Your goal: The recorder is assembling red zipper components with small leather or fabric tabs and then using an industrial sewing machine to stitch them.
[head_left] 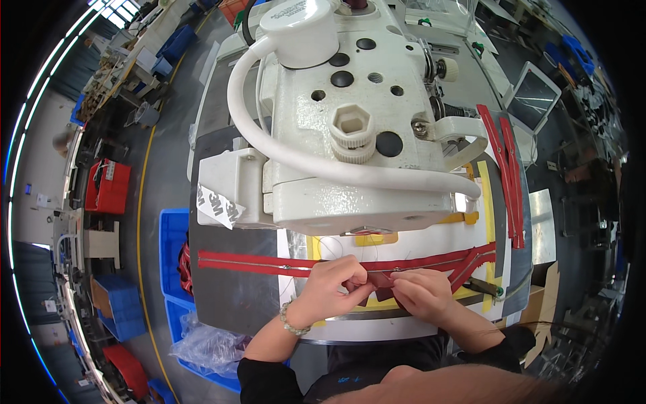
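My left hand (334,286), with a beaded bracelet at its wrist, and my right hand (424,293) meet at the near edge of the work table. Both are closed, fingertips pinching a small dark red piece (381,279) between them. Whether it is cloth or leather, I cannot tell. Just beyond my fingers a long red zipper (249,260) with a metal-coloured chain lies across the table. Another red zipper length (470,266) slants over its right end, running down toward my right hand. My fingers partly cover the zippers.
A large white sewing machine (350,202) with a thick white hose looms just beyond my hands. More red zippers (509,175) hang along the table's right side. A dark-handled tool (483,287) lies right of my right hand. Blue bins (173,269) stand at the left, one holding clear plastic (208,347).
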Motion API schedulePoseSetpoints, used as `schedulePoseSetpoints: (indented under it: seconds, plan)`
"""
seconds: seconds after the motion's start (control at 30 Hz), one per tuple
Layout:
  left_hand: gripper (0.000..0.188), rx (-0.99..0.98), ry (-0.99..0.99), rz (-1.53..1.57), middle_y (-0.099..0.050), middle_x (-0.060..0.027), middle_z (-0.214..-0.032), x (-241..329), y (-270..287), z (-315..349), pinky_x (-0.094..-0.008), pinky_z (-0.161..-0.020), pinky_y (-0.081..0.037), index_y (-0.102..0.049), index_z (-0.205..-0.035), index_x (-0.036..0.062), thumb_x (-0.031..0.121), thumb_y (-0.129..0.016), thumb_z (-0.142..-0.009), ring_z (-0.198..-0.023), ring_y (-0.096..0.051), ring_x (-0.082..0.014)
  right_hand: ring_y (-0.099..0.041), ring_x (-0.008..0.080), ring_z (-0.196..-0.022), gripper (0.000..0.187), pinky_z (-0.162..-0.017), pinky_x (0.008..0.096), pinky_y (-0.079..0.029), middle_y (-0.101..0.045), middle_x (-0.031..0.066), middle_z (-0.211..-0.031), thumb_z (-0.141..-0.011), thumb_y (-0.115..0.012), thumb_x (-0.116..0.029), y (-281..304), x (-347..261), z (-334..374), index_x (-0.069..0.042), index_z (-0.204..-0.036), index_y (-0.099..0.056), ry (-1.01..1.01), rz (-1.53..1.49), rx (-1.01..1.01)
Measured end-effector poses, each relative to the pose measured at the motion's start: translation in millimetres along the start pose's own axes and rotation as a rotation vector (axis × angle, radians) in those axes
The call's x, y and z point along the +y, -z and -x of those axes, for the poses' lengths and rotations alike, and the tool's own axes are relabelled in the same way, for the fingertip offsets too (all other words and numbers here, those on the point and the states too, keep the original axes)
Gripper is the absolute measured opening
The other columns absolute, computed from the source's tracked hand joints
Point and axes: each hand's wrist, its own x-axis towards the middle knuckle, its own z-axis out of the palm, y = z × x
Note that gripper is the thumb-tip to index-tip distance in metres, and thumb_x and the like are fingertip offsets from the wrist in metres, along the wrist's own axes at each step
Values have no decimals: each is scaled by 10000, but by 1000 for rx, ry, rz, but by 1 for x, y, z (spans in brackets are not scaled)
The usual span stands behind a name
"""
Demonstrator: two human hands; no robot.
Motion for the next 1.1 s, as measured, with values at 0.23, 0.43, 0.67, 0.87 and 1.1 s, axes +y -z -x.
schedulePoseSetpoints:
  seconds: [0.23, 0.43, 0.67, 0.87, 1.1]
  plan:
    - [211, -26, 41, 85, -545, -9, -662, 1, 4, 0, -210, -502, -443, -528, -724, 49, -22, -724, -691, -554, -558, -86, -646, 237, -718, 166, -685, 298, -584, -621, 143, -872, -671, -654, -11, 3, -2, -5, 0, -831, -611, 304, 133, 55]
    - [199, -32, 49, 86, -548, -14, -666, 2, 4, 0, -213, -514, -446, -537, -735, 45, -39, -708, -676, -569, -556, -90, -641, 219, -727, 147, -709, 291, -581, -610, 129, -893, -674, -640, -3, 1, -4, -4, -28, -813, -600, 371, 178, 85]
    - [191, -14, 44, 90, -558, -23, -684, -2, 2, 0, -209, -493, -409, -532, -721, 36, -84, -649, -629, -564, -559, -97, -633, 219, -777, 165, -772, 303, -567, -603, 134, -929, -664, -643, -5, 4, -5, -2, -35, -820, -598, 383, 226, 64]
    - [211, 0, 81, 68, -544, -12, -659, -1, -1, 3, -214, -511, -440, -538, -752, 51, -37, -711, -669, -565, -542, -95, -632, 227, -802, 198, -791, 301, -556, -603, 131, -938, -653, -658, -18, 4, -6, -1, -38, -841, -603, 368, 236, 57]
    - [306, 53, -23, 1, -548, -18, -756, -5, 2, 2, -222, -530, -438, -653, -954, 73, -28, -721, -674, -615, -529, -103, -638, 248, -804, 243, -775, 308, -552, -607, 142, -946, -642, -671, -41, 3, -5, 1, -34, -878, -612, 336, 241, 36]
